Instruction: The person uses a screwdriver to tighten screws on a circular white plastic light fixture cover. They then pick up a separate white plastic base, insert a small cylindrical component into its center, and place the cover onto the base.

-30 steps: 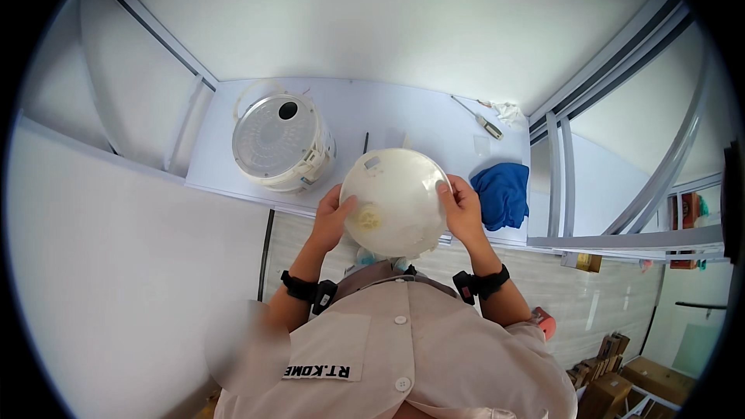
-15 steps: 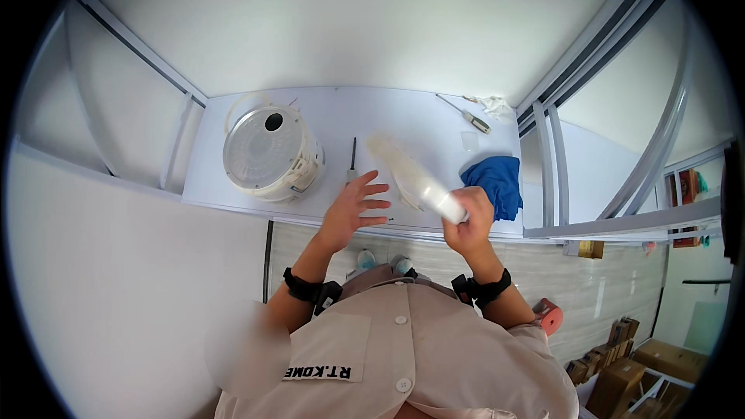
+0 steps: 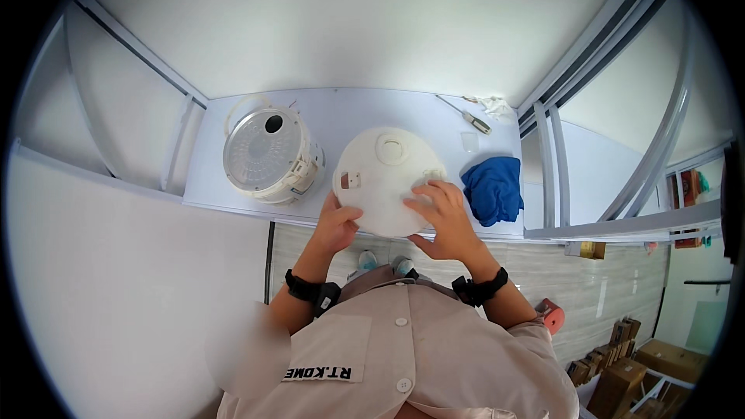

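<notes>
A round white plastic lid cover point(image 3: 388, 202) is tilted up toward me above the near edge of the bench, showing a ring-shaped fitting near its far rim and small slots at the sides. My left hand point(image 3: 335, 224) grips its left edge, thumb on the face and the other fingers hidden behind. Spread across the right part of the face are the fingers of my right hand point(image 3: 448, 221), touching it, with the thumb near the lower edge. To the left stands a white rice cooker point(image 3: 268, 151) with a round grey top and a dark hole.
A crumpled blue cloth point(image 3: 493, 190) lies right of the lid cover on the white bench point(image 3: 349, 105). Farther back are a screwdriver point(image 3: 469, 116), a small clear piece point(image 3: 470, 141) and crumpled white material point(image 3: 493, 105). Frame posts point(image 3: 543, 167) stand at the right end.
The lid cover was edge-on in my right hand; now its face is turned up between both hands. My left hand has closed on its edge. The screwdriver beside my left hand is now hidden.
</notes>
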Demonstrator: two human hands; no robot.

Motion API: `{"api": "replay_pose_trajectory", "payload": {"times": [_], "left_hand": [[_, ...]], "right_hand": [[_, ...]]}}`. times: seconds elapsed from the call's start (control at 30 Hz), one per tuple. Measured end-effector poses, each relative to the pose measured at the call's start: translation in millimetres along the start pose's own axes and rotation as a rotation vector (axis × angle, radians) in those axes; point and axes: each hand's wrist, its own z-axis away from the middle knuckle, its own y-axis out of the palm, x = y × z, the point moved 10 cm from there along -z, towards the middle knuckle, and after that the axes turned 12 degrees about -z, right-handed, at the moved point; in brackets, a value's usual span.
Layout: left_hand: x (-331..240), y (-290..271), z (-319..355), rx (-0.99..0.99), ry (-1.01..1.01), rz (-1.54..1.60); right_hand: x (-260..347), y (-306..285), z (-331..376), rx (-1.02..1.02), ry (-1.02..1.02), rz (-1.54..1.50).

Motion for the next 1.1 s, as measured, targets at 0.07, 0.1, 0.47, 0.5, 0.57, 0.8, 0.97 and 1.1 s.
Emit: {"api": "replay_pose_trajectory", "payload": {"times": [0.07,0.1,0.47,0.5,0.57,0.8,0.97,1.1], "left_hand": [[5.1,-16.2,6.1,-0.028,0.0,-0.042],[6.9,-26.2,10.6,-0.036,0.003,-0.083],[28.7,-99.9,79.9,-0.218,-0.059,-0.147],[29.4,-102.6,84.2,-0.232,-0.054,-0.147],[29.4,-107.4,92.0,-0.253,-0.048,-0.15],[26.3,-110.8,110.3,-0.258,-0.028,-0.152],[29.5,-108.9,112.8,-0.244,-0.022,-0.143],[30.4,-103.9,106.3,-0.251,-0.029,-0.14]], "right_hand": [[-25.5,-3.1,9.1,-0.102,0.071,-0.187],[-41.8,-2.6,15.4,-0.151,0.106,-0.281],[-127.5,69.6,26.0,-0.075,0.483,-0.074],[-127.6,75.4,23.1,-0.064,0.461,-0.044],[-128.6,83.3,16.4,-0.042,0.434,-0.001],[-130.4,103.1,1.0,0.081,0.433,0.137],[-152.6,115.4,6.2,0.129,0.533,0.133],[-159.6,109.8,6.4,0.096,0.551,0.078]]}}
